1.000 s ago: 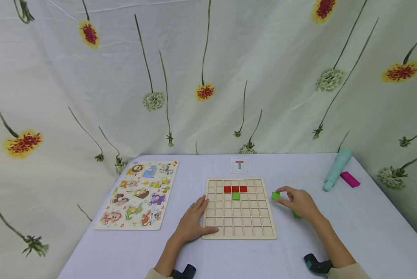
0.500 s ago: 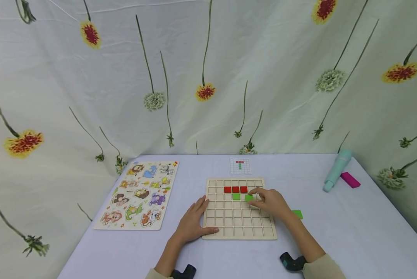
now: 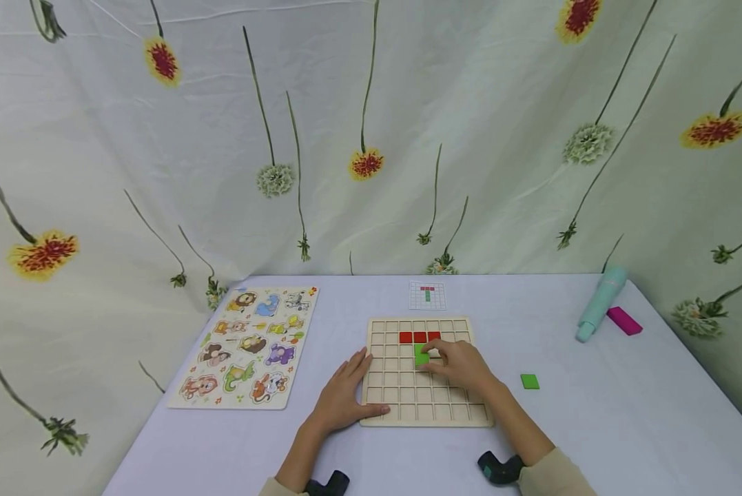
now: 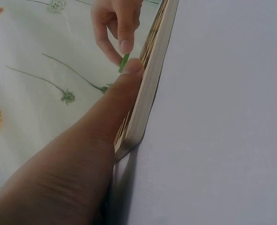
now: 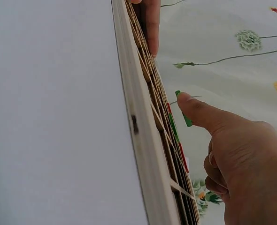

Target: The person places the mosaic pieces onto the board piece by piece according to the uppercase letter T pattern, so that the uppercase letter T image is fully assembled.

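Observation:
A wooden grid board [image 3: 408,396] lies on the table, with red square tiles [image 3: 404,337] in a row near its far side. Directly below the middle red one sits a green tile [image 3: 419,350]. My right hand [image 3: 468,366] pinches another green tile [image 5: 188,120] between thumb and finger, over the cell just nearer than that one. In the right wrist view this held tile is tilted above the grid. My left hand [image 3: 339,396] rests along the board's left edge, fingers extended and thumb on the near left corner. A loose green tile [image 3: 530,381] lies on the table right of the board.
Behind the board lies a pattern card [image 3: 427,295] with a red and green T. An animal puzzle board [image 3: 246,351] is at the left. At the right rear are a teal cylindrical object [image 3: 601,303] and a magenta block [image 3: 624,321]. A flowered cloth [image 3: 507,172] hangs behind the table.
My right hand has carried the pinched green tile leftward from beside the board to over the grid, below the placed green tile. The loose green tile has come into full view. My left hand stays put.

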`<state>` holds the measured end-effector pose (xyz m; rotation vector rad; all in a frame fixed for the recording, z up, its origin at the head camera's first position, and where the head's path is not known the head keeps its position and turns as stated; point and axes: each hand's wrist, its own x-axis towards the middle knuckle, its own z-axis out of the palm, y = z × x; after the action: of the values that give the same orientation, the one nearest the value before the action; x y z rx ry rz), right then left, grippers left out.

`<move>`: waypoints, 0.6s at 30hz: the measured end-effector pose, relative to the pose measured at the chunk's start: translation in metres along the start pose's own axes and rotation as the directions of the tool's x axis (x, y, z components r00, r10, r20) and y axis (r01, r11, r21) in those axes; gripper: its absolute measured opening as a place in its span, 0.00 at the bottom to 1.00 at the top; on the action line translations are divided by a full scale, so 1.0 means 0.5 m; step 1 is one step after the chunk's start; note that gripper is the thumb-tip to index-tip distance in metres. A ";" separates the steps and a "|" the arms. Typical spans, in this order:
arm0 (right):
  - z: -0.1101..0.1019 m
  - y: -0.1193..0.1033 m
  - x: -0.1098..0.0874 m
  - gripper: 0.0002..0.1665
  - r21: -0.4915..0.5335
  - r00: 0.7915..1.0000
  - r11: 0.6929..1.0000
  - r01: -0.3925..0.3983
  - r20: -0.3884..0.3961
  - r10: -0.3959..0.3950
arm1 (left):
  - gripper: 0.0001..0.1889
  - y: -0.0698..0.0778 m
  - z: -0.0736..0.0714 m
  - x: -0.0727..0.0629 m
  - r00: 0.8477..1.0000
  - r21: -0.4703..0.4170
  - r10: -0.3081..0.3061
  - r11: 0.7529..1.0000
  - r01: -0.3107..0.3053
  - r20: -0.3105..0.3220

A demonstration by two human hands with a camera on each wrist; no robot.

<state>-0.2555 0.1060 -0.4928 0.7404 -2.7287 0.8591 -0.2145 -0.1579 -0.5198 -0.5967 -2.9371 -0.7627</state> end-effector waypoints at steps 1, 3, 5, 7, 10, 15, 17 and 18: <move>0.002 0.001 0.000 0.18 -0.003 1.000 1.000 -0.006 0.005 0.006 | 0.55 0.000 -0.001 0.000 1.000 -0.001 -0.002 1.000 0.002 0.002; 0.006 0.003 -0.001 0.18 -0.001 1.000 1.000 -0.017 0.014 0.017 | 0.55 0.001 -0.002 0.000 1.000 -0.002 0.000 1.000 0.000 0.004; 0.010 0.007 -0.001 0.18 -0.006 0.999 0.999 -0.036 0.028 0.036 | 0.55 0.002 -0.003 -0.001 1.000 -0.006 0.000 1.000 0.000 0.005; 0.014 0.009 -0.002 0.18 -0.010 0.998 0.999 -0.045 0.036 0.045 | 0.54 0.003 -0.003 -0.002 1.000 -0.011 0.004 1.000 -0.004 0.002; 0.017 0.011 -0.002 0.19 -0.024 0.998 0.998 -0.050 0.045 0.052 | 0.55 0.002 -0.002 -0.002 1.000 -0.013 0.003 1.000 -0.003 0.003; 0.018 0.013 -0.003 0.19 -0.031 0.999 0.999 -0.028 0.037 0.030 | 0.55 -0.002 0.001 0.000 1.000 -0.011 -0.002 1.000 0.002 0.009; 0.019 0.014 -0.003 0.19 -0.033 0.999 0.999 -0.029 0.038 0.030 | 0.55 -0.002 0.001 0.000 1.000 -0.012 -0.003 1.000 0.003 0.008; 0.020 0.014 -0.002 0.19 -0.036 0.999 0.999 -0.032 0.039 0.033 | 0.55 -0.003 0.001 0.000 1.000 -0.013 -0.003 1.000 0.003 0.008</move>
<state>-0.2583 0.1057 -0.5047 0.7159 -2.7903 0.8092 -0.2149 -0.1587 -0.5208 -0.5983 -2.9428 -0.7816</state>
